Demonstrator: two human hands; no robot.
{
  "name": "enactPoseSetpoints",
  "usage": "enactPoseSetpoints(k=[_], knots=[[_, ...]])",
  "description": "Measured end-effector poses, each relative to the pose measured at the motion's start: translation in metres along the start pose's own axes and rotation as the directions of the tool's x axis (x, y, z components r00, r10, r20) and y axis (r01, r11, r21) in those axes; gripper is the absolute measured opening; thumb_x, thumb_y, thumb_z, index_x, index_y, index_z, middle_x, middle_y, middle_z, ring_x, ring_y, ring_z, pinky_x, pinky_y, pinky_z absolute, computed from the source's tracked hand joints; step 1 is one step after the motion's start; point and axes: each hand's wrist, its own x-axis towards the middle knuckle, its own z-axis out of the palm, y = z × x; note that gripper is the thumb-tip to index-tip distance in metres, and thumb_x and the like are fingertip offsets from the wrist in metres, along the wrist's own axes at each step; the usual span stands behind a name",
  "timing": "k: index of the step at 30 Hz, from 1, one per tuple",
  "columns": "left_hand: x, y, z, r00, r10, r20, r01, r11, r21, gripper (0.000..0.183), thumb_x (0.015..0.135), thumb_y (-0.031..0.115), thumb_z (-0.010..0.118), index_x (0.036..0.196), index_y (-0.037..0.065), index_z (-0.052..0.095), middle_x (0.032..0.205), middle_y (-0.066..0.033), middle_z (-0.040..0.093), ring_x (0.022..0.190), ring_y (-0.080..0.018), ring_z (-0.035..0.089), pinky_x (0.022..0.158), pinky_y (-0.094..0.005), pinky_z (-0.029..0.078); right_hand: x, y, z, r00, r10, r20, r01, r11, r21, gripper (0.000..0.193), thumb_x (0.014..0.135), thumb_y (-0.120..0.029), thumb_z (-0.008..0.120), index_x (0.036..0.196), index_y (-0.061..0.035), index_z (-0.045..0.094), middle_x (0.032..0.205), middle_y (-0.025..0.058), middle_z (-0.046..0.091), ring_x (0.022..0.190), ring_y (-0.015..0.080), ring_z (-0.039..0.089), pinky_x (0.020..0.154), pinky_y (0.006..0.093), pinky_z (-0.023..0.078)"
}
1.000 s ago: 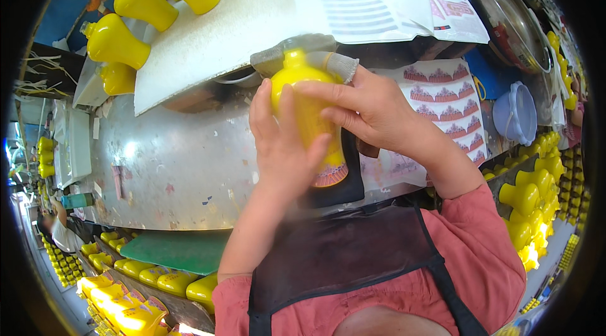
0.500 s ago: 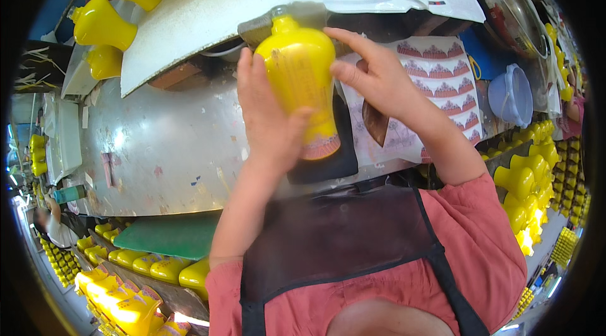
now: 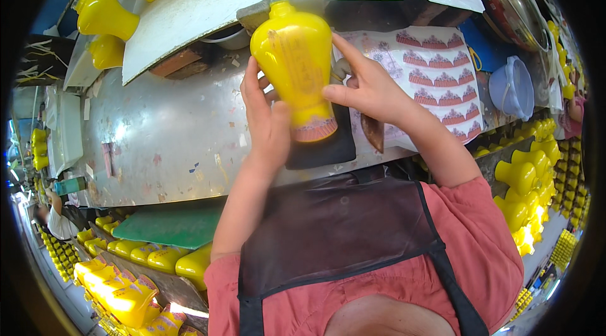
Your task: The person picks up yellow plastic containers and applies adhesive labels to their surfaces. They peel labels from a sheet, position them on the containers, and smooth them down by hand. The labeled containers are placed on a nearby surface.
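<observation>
A glossy yellow vase-shaped bottle (image 3: 293,64) with a narrow neck lies in front of me, its neck pointing away. It bears a faint reddish panel on its face and a pink patterned band around its base. My left hand (image 3: 270,127) is closed on its left side, the fingers partly hidden behind it. My right hand (image 3: 369,86) holds the right side between thumb and fingers. Below the right palm shows a brown pointed piece (image 3: 372,132); whether the hand holds it, I cannot tell. A dark pad (image 3: 322,156) lies beneath the bottle's base.
Right of the bottle lie printed decal sheets (image 3: 435,77) and a pale blue bucket (image 3: 511,90). A white board (image 3: 183,20) with more yellow bottles (image 3: 107,14) stands at the far left of the metal table (image 3: 164,127). Rows of bottles (image 3: 120,292) and a green board (image 3: 167,228) are at near left.
The bottle has shifted slightly away from me. My left hand has slid off its front to its lower left side, and my right hand has moved lower along its right side.
</observation>
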Motion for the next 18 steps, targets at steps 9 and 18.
enactPoseSetpoints(k=[9, 18], knots=[[0.0, -0.002, 0.006, 1.0, -0.016, -0.019, 0.018, 0.992, 0.125, 0.077, 0.104, 0.025, 0.053, 0.163, 0.004, 0.007, 0.162, -0.0168, 0.028, 0.133, -0.0256, 0.043, 0.115, -0.0412, 0.034, 0.001, 0.004, 0.016, 0.992, -0.098, -0.075, 0.101, 0.994, 0.047, 0.103, 0.084, -0.033, 0.078, 0.164, -0.0058, 0.019, 0.113, 0.0154, 0.064, 0.069, 0.0071, 0.057, 0.059, 0.0249, 0.046], [0.002, 0.012, 0.01, 0.996, -0.075, -0.051, 0.072, 0.996, -0.056, 0.079, 0.101, 0.023, 0.055, 0.163, 0.005, 0.01, 0.161, -0.0176, 0.029, 0.137, -0.0259, 0.042, 0.115, -0.0413, 0.035, 0.004, 0.031, 0.009, 0.991, -0.108, -0.074, 0.123, 0.962, 0.244, 0.072, 0.096, -0.024, 0.069, 0.157, -0.0061, 0.036, 0.124, 0.0069, 0.062, 0.073, 0.0036, 0.057, 0.063, 0.0203, 0.049]])
